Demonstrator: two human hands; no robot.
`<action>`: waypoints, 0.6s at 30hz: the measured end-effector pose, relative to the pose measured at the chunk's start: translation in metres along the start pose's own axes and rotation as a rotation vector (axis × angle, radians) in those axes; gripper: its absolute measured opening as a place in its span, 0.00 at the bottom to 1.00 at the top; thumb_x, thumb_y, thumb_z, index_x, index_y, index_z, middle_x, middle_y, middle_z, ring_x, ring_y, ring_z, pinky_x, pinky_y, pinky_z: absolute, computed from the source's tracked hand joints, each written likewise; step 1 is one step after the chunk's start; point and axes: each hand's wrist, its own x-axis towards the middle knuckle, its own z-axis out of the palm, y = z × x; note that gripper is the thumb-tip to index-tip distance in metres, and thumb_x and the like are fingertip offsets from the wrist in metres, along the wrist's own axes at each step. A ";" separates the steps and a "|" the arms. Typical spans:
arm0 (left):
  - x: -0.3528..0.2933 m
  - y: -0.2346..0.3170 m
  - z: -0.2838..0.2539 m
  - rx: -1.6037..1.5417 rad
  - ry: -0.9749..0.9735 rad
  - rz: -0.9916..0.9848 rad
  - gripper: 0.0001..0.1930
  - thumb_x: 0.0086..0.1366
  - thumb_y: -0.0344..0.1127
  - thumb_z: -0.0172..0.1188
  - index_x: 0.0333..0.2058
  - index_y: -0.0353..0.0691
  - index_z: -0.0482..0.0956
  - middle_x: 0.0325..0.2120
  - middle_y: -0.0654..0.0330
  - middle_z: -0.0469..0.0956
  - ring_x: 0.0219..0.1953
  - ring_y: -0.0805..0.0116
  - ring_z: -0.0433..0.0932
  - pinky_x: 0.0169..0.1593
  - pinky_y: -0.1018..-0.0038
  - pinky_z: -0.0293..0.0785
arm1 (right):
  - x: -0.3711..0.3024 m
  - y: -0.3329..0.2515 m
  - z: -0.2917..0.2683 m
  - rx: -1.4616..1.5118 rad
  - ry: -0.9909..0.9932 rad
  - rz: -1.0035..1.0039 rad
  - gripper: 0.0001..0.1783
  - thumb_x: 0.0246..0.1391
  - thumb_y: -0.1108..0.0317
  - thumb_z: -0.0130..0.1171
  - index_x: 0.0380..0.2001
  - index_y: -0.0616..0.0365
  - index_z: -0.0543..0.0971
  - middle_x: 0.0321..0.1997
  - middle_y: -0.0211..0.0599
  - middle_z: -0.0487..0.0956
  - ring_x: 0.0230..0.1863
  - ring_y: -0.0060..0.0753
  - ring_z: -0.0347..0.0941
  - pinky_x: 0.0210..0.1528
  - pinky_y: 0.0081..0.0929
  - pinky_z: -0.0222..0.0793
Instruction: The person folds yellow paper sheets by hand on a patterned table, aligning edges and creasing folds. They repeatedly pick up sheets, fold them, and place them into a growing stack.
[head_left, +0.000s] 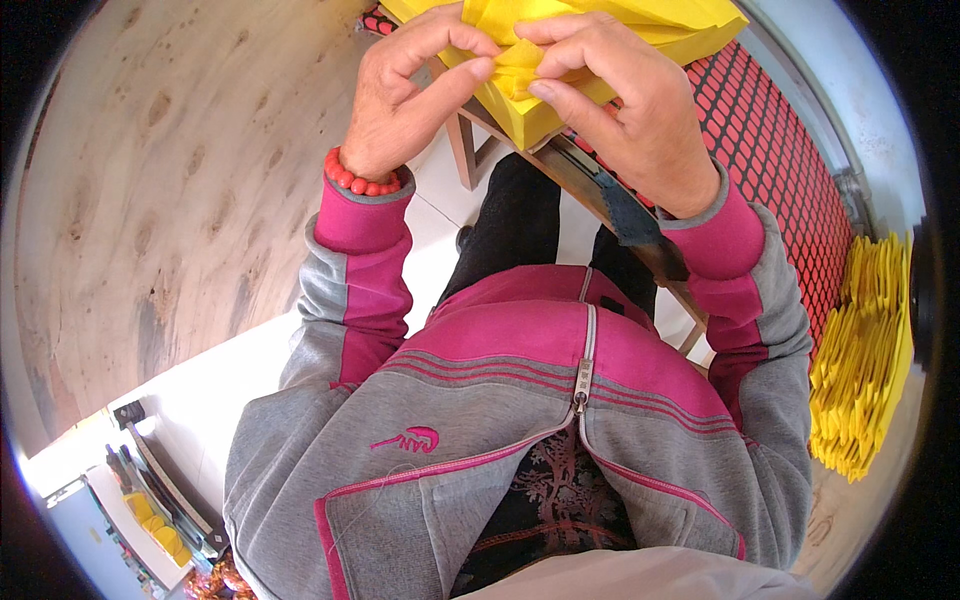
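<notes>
At the top of the head view, yellow cloth-like material (620,40) lies in layers over the edge of a red and black patterned surface. Both hands meet at a bunched, folded bit of it (518,68). My left hand (405,95), with a red bead bracelet (358,178) at its wrist, has thumb and forefinger closed on the left side of the fold. From the right, my right hand (632,105) pinches the same fold between thumb and fingers. Part of the fold is hidden behind the fingertips.
A red and black patterned cover (770,150) spreads to the right. Beyond it stands a stack of folded yellow pieces (860,360). A wooden board (150,190) fills the left side. Wooden legs (463,150) show below the work. A shelf-like unit with small items (150,510) stands lower left.
</notes>
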 end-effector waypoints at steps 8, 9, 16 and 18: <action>0.004 0.002 -0.001 0.118 -0.020 0.038 0.08 0.62 0.22 0.65 0.41 0.35 0.81 0.46 0.60 0.80 0.52 0.68 0.76 0.60 0.73 0.66 | 0.000 0.008 0.000 0.129 -0.037 0.030 0.04 0.62 0.73 0.61 0.36 0.63 0.78 0.46 0.45 0.82 0.48 0.36 0.79 0.52 0.27 0.70; 0.004 0.002 -0.002 0.124 -0.019 0.033 0.09 0.62 0.23 0.66 0.41 0.35 0.81 0.46 0.60 0.80 0.51 0.68 0.76 0.60 0.73 0.66 | 0.000 0.008 0.000 0.120 -0.036 0.019 0.05 0.63 0.73 0.61 0.36 0.63 0.78 0.46 0.44 0.82 0.48 0.36 0.79 0.52 0.26 0.71; 0.006 0.015 0.016 0.409 0.184 0.118 0.15 0.59 0.24 0.71 0.45 0.35 0.82 0.45 0.58 0.83 0.50 0.66 0.81 0.56 0.72 0.75 | -0.002 0.002 -0.003 0.058 0.022 0.025 0.05 0.62 0.73 0.61 0.38 0.63 0.78 0.49 0.43 0.83 0.48 0.34 0.80 0.52 0.27 0.72; 0.007 0.020 0.027 0.384 0.336 0.103 0.17 0.57 0.25 0.72 0.47 0.34 0.82 0.47 0.56 0.84 0.51 0.65 0.82 0.55 0.72 0.78 | -0.005 0.003 -0.006 0.018 0.082 -0.014 0.05 0.62 0.74 0.62 0.40 0.63 0.79 0.50 0.42 0.83 0.48 0.34 0.80 0.53 0.27 0.73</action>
